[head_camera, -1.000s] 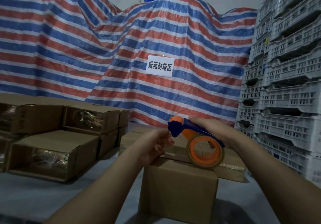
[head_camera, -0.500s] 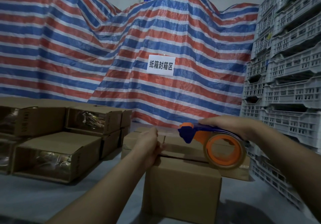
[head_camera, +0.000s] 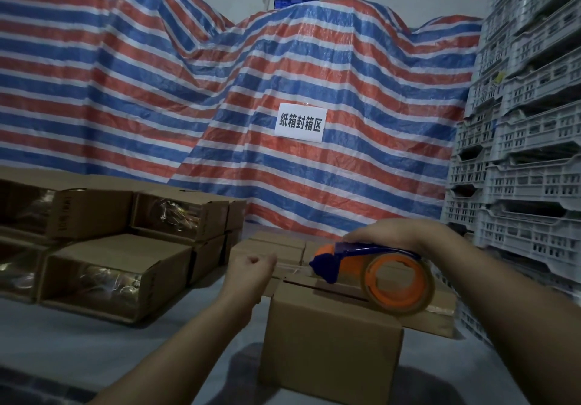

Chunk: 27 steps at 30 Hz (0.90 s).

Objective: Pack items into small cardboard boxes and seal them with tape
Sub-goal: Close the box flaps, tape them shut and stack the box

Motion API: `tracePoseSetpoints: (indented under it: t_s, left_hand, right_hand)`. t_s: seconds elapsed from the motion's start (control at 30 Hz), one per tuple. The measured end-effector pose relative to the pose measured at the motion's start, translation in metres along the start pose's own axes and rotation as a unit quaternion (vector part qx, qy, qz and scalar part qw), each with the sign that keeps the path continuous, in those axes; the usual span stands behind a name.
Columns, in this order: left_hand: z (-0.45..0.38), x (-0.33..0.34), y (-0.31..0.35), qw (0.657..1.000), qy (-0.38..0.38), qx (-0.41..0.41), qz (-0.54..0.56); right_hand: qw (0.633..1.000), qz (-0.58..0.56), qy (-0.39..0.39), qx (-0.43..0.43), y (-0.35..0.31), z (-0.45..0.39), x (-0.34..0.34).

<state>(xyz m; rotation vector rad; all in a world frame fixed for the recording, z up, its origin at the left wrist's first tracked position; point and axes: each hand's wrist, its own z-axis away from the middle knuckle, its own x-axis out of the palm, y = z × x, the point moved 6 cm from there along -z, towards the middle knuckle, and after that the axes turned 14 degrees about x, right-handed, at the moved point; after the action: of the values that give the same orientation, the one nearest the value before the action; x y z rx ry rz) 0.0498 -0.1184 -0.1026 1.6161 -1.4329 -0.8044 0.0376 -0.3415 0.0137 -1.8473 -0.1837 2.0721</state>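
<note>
Cardboard box (head_camera: 330, 338): right hand (head_camera: 390, 233) grips one tape dispenser (head_camera: 377, 274); left hand (head_camera: 248, 272) pinches its tape (head_camera: 290, 267).

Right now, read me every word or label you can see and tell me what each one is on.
"纸箱封箱区": black print on the white paper sign fixed to the striped tarp.
Dark print on the side of a stacked cardboard box: too blurred to read.

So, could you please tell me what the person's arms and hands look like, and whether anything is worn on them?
Both forearms are bare as far as the picture shows, with no sleeves in view. The left hand and the right hand wear no gloves, and no watch, bracelet or ring is visible. The dim light could hide small details.
</note>
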Motion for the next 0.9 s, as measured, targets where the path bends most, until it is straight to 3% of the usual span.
tracePoseSetpoints:
  t_s: [0.23,0.53,0.9]
  left_hand:
    - [0.008,0.007,-0.023,0.986,0.019,-0.106,0.128]
    - [0.014,0.007,-0.039,0.971,0.009,-0.119,0.208]
    - [0.016,0.012,-0.059,0.986,-0.073,-0.14,0.042]
  right_hand:
    - [0.998,0.05,0.018,0.042,-0.014,-0.006,0.005]
    - [0.997,0.04,0.021,0.063,-0.014,-0.013,0.005]
    - [0.99,0.138,0.026,-0.011,-0.024,-0.004,0.01]
